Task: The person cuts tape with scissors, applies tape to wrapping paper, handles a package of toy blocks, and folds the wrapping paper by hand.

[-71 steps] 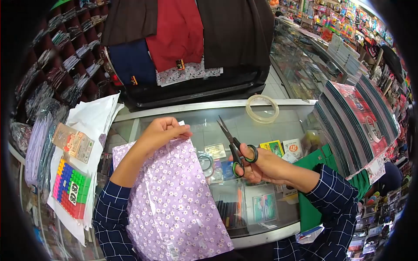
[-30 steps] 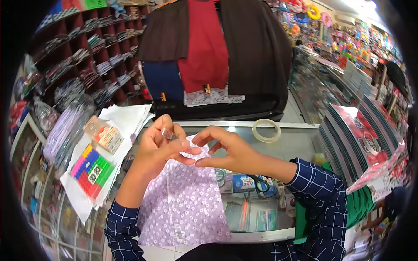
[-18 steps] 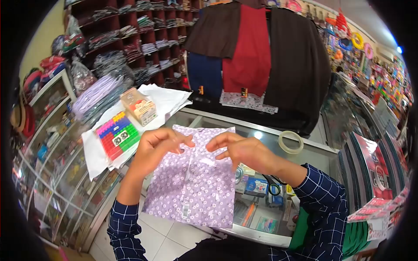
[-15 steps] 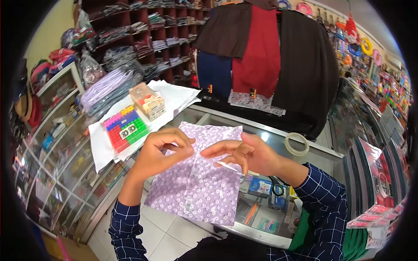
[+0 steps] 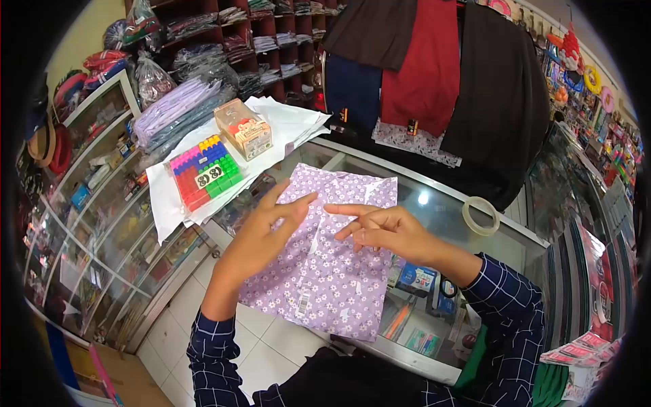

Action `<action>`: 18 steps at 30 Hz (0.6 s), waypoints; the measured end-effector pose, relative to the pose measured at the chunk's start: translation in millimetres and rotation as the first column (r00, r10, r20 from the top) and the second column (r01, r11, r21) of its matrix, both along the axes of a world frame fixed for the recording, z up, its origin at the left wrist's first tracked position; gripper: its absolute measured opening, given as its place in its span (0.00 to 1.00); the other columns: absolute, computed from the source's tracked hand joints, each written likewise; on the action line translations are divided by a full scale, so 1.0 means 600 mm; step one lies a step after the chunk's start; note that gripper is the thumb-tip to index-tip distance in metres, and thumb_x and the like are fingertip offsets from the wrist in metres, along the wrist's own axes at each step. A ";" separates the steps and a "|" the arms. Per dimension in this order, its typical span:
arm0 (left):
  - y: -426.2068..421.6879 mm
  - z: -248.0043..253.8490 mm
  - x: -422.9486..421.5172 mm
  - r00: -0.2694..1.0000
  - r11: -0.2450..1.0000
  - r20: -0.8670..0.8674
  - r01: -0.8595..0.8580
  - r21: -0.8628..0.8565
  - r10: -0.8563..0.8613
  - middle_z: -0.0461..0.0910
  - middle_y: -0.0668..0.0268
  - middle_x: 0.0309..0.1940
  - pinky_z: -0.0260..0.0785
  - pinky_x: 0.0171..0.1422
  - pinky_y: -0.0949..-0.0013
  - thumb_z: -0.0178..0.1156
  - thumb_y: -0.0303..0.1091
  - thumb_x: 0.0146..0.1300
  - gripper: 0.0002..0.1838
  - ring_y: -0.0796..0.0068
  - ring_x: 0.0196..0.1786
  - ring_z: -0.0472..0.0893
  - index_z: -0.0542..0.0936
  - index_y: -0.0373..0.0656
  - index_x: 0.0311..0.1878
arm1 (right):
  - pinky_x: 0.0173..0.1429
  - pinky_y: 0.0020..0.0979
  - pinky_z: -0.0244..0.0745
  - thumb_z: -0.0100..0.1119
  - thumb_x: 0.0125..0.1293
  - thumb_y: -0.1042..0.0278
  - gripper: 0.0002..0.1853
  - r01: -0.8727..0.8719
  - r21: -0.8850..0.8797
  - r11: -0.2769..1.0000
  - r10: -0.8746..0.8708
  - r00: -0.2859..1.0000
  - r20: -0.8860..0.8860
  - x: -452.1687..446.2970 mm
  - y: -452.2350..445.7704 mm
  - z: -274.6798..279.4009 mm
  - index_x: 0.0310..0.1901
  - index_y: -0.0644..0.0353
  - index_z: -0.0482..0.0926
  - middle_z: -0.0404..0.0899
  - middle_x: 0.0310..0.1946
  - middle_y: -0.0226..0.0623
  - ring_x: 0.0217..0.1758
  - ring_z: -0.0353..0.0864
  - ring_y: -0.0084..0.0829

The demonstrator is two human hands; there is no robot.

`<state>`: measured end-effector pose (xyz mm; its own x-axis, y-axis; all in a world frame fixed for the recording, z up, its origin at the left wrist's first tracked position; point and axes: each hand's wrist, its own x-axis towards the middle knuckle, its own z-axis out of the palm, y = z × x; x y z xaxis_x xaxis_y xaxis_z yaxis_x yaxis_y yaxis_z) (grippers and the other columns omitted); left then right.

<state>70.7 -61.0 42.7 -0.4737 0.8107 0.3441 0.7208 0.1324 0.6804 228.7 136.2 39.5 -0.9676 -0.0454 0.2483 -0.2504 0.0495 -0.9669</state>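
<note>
A flat purple paper packet with white flowers (image 5: 339, 288) lies on the glass counter, its near edge reaching past the counter's front. Over its upper left part is my left hand (image 5: 268, 227), with fingers loosely bent and apart. My right hand (image 5: 393, 230) hovers at the upper right part, index finger stretched toward the left fingertips and the others curled loosely. I see nothing between the fingers of either hand. A pale seam runs down the packet below the fingertips. A barcode label (image 5: 302, 304) sits near its lower edge.
A roll of clear tape (image 5: 481, 216) rests on the counter's right side. At the left, a colourful block set (image 5: 205, 173) and a small box (image 5: 243, 129) lie on white paper (image 5: 166, 210). Stacked books (image 5: 583, 278) stand at the right. Dark and red cloths (image 5: 424, 68) hang behind.
Both hands have shifted over the packet. My right hand's index finger now stretches out, and the clear strip that hung from that hand is no longer visible. The view has tilted slightly.
</note>
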 end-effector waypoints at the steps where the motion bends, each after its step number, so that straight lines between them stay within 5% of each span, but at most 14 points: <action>1: -0.014 0.007 0.016 1.000 0.998 -0.009 0.009 -0.066 -0.009 0.62 0.49 0.70 0.54 0.72 0.56 0.62 0.46 0.65 0.29 0.54 0.72 0.62 0.69 0.54 0.68 | 0.52 0.27 0.74 0.63 0.65 0.71 0.19 -0.028 0.001 1.000 0.028 0.999 -0.024 -0.001 -0.002 0.002 0.18 0.60 0.68 0.64 0.69 0.51 0.50 0.80 0.24; 5: -0.056 -0.020 0.011 0.945 0.963 -0.246 0.163 -0.214 -0.215 0.57 0.45 0.72 0.44 0.75 0.39 0.61 0.53 0.63 0.49 0.47 0.75 0.57 0.42 0.50 0.78 | 0.62 0.34 0.73 0.65 0.61 0.78 0.17 -0.134 0.030 0.991 0.135 0.989 -0.051 -0.004 -0.018 0.011 0.20 0.58 0.67 0.58 0.72 0.51 0.59 0.78 0.34; 6: -0.060 -0.023 0.010 0.948 0.940 -0.196 0.193 -0.281 -0.253 0.56 0.45 0.73 0.39 0.74 0.32 0.63 0.56 0.61 0.56 0.48 0.75 0.57 0.36 0.44 0.77 | 0.62 0.34 0.73 0.66 0.61 0.77 0.17 -0.145 0.040 0.989 0.147 0.988 -0.050 -0.008 -0.021 0.010 0.21 0.58 0.67 0.58 0.72 0.51 0.60 0.77 0.34; 10: -0.047 -0.043 0.001 0.930 0.955 -0.315 0.100 -0.278 -0.189 0.57 0.42 0.71 0.36 0.76 0.35 0.64 0.55 0.60 0.57 0.48 0.74 0.58 0.34 0.42 0.77 | 0.57 0.33 0.76 0.63 0.64 0.76 0.18 -0.172 -0.078 0.982 0.172 0.985 0.003 -0.022 -0.010 0.016 0.20 0.56 0.64 0.64 0.68 0.53 0.55 0.81 0.33; 13: -0.036 -0.043 -0.022 0.995 0.991 0.064 -0.065 -0.118 0.073 0.59 0.42 0.70 0.35 0.76 0.36 0.64 0.53 0.60 0.57 0.48 0.75 0.57 0.33 0.42 0.77 | 0.51 0.32 0.78 0.61 0.65 0.71 0.14 -0.183 -0.145 0.972 0.185 0.983 0.005 -0.025 0.006 0.042 0.26 0.55 0.65 0.69 0.62 0.62 0.49 0.84 0.35; 15: -0.039 -0.033 -0.041 0.986 0.986 -0.148 0.058 -0.155 -0.082 0.60 0.48 0.71 0.35 0.77 0.37 0.65 0.53 0.59 0.51 0.49 0.75 0.56 0.47 0.42 0.76 | 0.47 0.31 0.79 0.61 0.65 0.68 0.11 -0.197 -0.159 0.967 0.198 0.980 -0.007 -0.026 0.017 0.058 0.32 0.54 0.67 0.71 0.57 0.70 0.45 0.85 0.36; 16: -0.042 -0.033 -0.048 0.941 0.963 -0.261 0.159 -0.217 -0.214 0.61 0.50 0.71 0.35 0.77 0.38 0.66 0.53 0.59 0.50 0.49 0.75 0.56 0.51 0.42 0.75 | 0.44 0.30 0.78 0.59 0.66 0.71 0.13 -0.227 -0.134 0.965 0.222 0.974 -0.054 -0.031 0.025 0.055 0.45 0.53 0.64 0.72 0.57 0.69 0.44 0.85 0.35; 17: -0.044 -0.035 -0.052 0.868 0.923 -0.355 0.250 -0.293 -0.348 0.61 0.52 0.72 0.35 0.77 0.38 0.66 0.53 0.58 0.48 0.49 0.76 0.56 0.54 0.43 0.75 | 0.44 0.29 0.77 0.58 0.66 0.72 0.15 -0.214 -0.127 0.969 0.212 0.977 -0.032 -0.036 0.026 0.053 0.48 0.51 0.62 0.72 0.56 0.68 0.43 0.84 0.34; 18: -0.036 -0.036 -0.047 0.839 0.860 -0.293 0.336 -0.385 -0.459 0.59 0.55 0.73 0.34 0.77 0.36 0.63 0.60 0.58 0.45 0.50 0.76 0.53 0.61 0.46 0.73 | 0.43 0.28 0.77 0.58 0.66 0.73 0.18 -0.200 -0.120 0.972 0.201 0.980 -0.008 -0.039 0.027 0.050 0.50 0.50 0.60 0.72 0.56 0.68 0.42 0.84 0.33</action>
<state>42.5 -82.9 20.9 0.0222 0.9916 0.1274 0.9407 -0.0639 0.3331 205.0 152.2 69.3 -0.9429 -0.2086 0.2597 -0.2394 -0.1178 -0.9638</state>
